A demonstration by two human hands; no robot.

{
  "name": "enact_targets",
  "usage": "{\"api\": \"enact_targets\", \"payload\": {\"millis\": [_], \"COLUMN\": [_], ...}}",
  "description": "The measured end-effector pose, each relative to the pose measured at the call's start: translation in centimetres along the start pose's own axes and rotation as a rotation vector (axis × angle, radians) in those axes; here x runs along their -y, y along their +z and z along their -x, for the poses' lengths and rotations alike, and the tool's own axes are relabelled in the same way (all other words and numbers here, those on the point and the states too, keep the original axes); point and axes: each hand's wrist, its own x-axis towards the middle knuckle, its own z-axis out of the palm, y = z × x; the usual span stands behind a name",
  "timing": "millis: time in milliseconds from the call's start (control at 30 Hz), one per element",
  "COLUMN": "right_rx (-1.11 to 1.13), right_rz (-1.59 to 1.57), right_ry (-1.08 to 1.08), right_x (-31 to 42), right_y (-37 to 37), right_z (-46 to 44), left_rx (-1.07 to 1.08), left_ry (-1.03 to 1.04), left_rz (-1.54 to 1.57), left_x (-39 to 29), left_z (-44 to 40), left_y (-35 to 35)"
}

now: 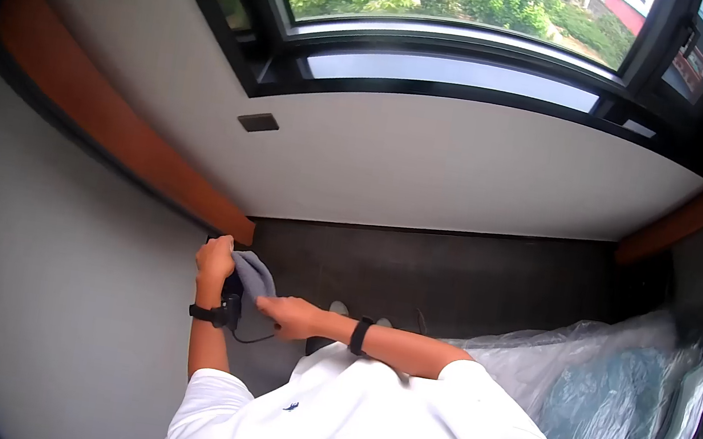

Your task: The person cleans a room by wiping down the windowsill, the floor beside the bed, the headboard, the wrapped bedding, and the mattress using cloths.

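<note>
Nearest is the person's white short-sleeved shirt [422, 418]. Ahead of it, the right hand [291, 315], with a black band [359, 336] on its wrist, has its grip pinching the lower end of a soft grey cloth [254, 276]. The cloth arches over to the left hand [215, 260], whose fingers are curled at its upper end; whether that grip closes on the cloth, I cannot tell. A small black device [229, 310] sits at the left wrist, and a thin dark cord [254, 340] loops below the cloth.

The cloth is above the near-left part of the dark grey floor [470, 272]. A large pale grey panel [66, 269] closes off that side, and the end of a long orange-brown wooden board [139, 136] stands just beside the left hand. A bulky bundle in clear, crinkled plastic [615, 391] takes up the floor's near-right side.

Between bundle and wall, a strip of floor gives room, its far edge meeting a white wall [449, 161] beneath a black-framed window [450, 31].
</note>
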Motion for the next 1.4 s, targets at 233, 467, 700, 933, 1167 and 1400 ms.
{"api": "enact_targets", "payload": {"millis": [233, 467, 700, 933, 1167, 1400], "right_rx": [-0.764, -1.287, -1.913, -1.253, -1.042, -0.884], "right_rz": [-0.322, -0.387, 0.257, 0.968, 0.861, 0.716], "right_ry": [0.261, 0.308, 0.257, 0.430, 0.287, 0.096], "right_x": [-3.9, -12.0, -8.2, -8.5, -8.3, -8.0], "right_y": [-16.1, -30.2, -35.5, -40.0, -35.2, -29.1], "right_z": [-11.7, -9.1, -8.5, -13.0, -20.8, -24.8], "left_rx": [-0.713, -0.538, -0.316, -0.198, -0.249, -0.229], "left_ry": [0.166, 0.691, 0.917, 1.048, 0.850, 0.848], "left_rz": [0.611, 0.524, 0.414, 0.268, 0.379, 0.233], "left_x": [-8.0, -20.6, -31.6, -32.0, -19.9, -11.0], "left_z": [-14.8, -30.1, -30.8, -30.7, -31.0, -28.8], "left_y": [-7.7, -5.0, -6.3, -6.5, -6.5, -6.5]}}
